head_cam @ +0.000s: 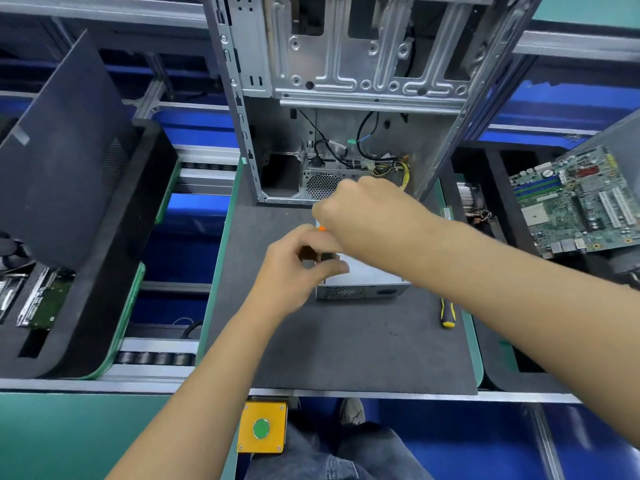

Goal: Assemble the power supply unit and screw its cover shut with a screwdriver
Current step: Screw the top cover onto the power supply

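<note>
A: Where's the power supply unit (360,282)?
B: Mid-surface (346,348), in front of the open computer case (346,98).
A: And the hands?
B: Right hand (360,213) fisted round an orange-tipped screwdriver (322,229) over it; left hand (298,265) pinches something small and dark beside it. A yellow-black screwdriver (447,311) lies toward the right edge.

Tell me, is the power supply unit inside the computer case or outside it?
Outside. The power supply unit lies flat on the dark mat, in front of the open computer case.
</note>
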Action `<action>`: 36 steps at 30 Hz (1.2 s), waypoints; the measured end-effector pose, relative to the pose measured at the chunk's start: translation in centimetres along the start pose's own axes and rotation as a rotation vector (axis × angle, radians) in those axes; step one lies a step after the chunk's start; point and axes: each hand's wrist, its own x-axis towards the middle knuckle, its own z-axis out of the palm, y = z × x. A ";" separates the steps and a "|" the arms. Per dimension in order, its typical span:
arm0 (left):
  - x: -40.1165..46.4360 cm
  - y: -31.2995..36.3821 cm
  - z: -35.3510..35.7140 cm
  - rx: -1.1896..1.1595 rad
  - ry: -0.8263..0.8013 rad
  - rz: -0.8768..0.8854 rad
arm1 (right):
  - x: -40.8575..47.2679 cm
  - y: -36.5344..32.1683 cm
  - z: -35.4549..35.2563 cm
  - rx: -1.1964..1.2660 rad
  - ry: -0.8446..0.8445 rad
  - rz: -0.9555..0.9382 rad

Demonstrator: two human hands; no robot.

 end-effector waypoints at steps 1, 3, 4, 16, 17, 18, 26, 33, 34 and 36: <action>0.1 -0.1 0.2 0.019 0.023 -0.014 | 0.0 -0.4 0.2 -0.010 0.024 0.029; 0.0 -0.3 0.0 0.048 0.010 -0.038 | -0.2 -0.4 0.6 0.040 0.050 0.071; 0.0 -0.4 -0.4 0.064 -0.015 -0.038 | -0.3 -0.1 0.9 0.138 0.009 0.050; 0.0 -0.6 0.0 -0.041 0.031 -0.087 | -0.4 0.7 1.5 0.101 0.024 -0.046; -0.1 -0.6 0.3 -0.037 0.038 -0.078 | -0.4 0.3 1.8 0.093 0.041 -0.014; -0.1 -0.7 0.5 -0.028 0.049 -0.054 | -0.2 -0.1 1.9 0.086 0.058 0.023; -0.3 -1.0 -1.0 0.171 -0.040 0.010 | -1.0 0.4 2.6 0.578 -0.009 -0.095; -1.0 -2.7 -0.7 -0.015 0.136 -0.107 | -2.1 4.1 5.1 0.834 0.311 0.146; -1.2 -3.1 -0.7 0.062 0.163 -0.089 | -2.6 5.3 5.5 0.843 0.341 0.204; -1.6 -3.8 -0.1 0.251 0.145 -0.045 | -4.0 7.5 6.6 0.870 0.414 0.318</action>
